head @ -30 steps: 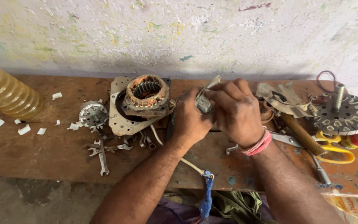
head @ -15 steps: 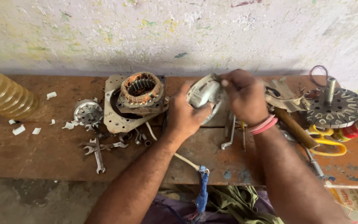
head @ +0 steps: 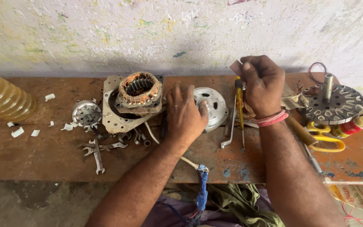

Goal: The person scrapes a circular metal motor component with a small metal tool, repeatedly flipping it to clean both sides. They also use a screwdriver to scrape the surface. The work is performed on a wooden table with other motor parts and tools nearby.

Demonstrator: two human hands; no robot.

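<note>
My left hand [head: 185, 113] rests palm down on a round silver motor end cover [head: 213, 105] that lies on the rusty workbench [head: 43, 151], fingers curled over its left rim. My right hand [head: 262, 84] is raised above the bench at the right of the cover, fingers pinched shut on a small piece of greyish sandpaper [head: 236, 67]. Just below it lies a screwdriver with a yellow and black handle [head: 240, 101]. A stator with copper windings [head: 139, 90] sits on a metal plate to the left of my left hand.
A ribbed yellow plastic bottle [head: 3, 98] stands at far left, with white scraps near it. Small spanners [head: 97, 149] and a small fan wheel [head: 86, 113] lie left of centre. A slotted rotor disc with shaft [head: 330, 103], yellow scissors [head: 326, 134] and a hex key [head: 230, 130] lie at right.
Both hands held the silver cover up together. Now the cover lies on the bench under my left hand, and my right hand has lifted away to the right holding the sandpaper piece.
</note>
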